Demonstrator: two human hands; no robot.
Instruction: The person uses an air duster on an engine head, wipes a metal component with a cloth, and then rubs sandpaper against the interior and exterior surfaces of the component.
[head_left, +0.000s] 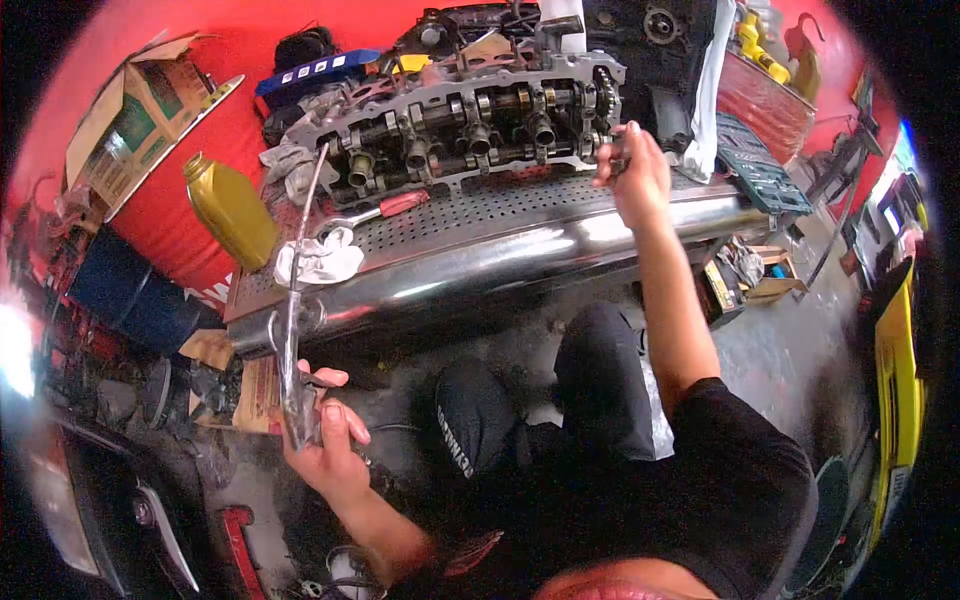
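Observation:
My left hand (335, 445) is closed around a metal blow gun with a long thin nozzle (290, 345), held low in front of the bench. Its nozzle points up and away, its tip near the left end of an engine cylinder head (450, 93). The head lies on a perforated metal bench (480, 200), camshafts and round tubes showing. By the head's right end, near the sprocket (605, 95), is my right hand (642, 180). Its fingers are bent together; a dark bit shows between them, too small to name.
A red-handled ratchet (403, 203), a crumpled white cloth (322, 260) and a gold oil bottle (230, 212) are on the bench's left side. An open green socket case (755, 170) lies at right. A cardboard box (135, 130) stands back left. Dark engine parts are behind the head.

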